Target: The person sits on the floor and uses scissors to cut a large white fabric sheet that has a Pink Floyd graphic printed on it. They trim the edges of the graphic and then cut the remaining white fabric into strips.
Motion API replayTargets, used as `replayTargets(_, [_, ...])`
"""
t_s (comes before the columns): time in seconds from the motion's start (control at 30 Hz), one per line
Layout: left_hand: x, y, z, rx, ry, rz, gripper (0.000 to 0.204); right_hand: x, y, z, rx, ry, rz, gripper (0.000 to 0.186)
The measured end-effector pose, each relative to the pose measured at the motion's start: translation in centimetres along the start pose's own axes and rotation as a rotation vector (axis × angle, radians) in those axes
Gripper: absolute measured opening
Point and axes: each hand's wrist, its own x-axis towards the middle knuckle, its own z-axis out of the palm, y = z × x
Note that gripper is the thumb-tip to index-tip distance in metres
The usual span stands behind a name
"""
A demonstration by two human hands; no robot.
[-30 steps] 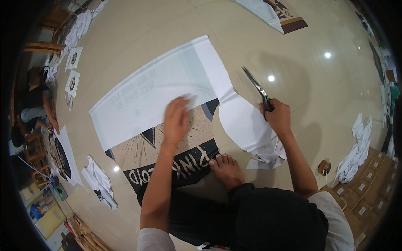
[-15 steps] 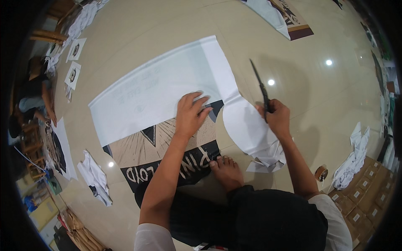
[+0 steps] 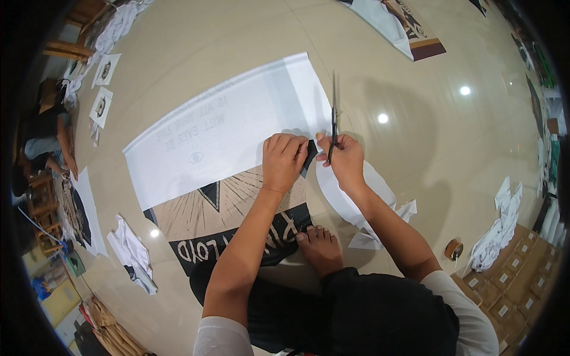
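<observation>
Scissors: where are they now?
Head view, just right of centre: the scissors are in the right hand, blades toward the top of the picture, by the white fabric's right edge.

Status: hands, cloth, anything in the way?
Left hand on cloth, fingers curled. Right hand holding scissors, tips pointing away. Cloth partly folded over, white back up. Bare foot at its near right corner.

White sleeves on both arms here, the left (image 3: 222, 337) finishing in a clean hem, the right (image 3: 466, 308) loose and softly creased! Below, it's black trousers (image 3: 392, 311), dark and roomy, running down to the ankle. And there's a bare foot (image 3: 322, 249), toes showing, with bare forearms (image 3: 246, 255) too.
</observation>
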Motion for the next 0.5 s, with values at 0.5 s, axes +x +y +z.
replayTargets(0.5, [-2.4, -3.0, -3.2, 0.123, -0.100, -0.120, 0.056, 3.2, -0.7, -1.2, -0.037, 0.184, -0.091, 0.024])
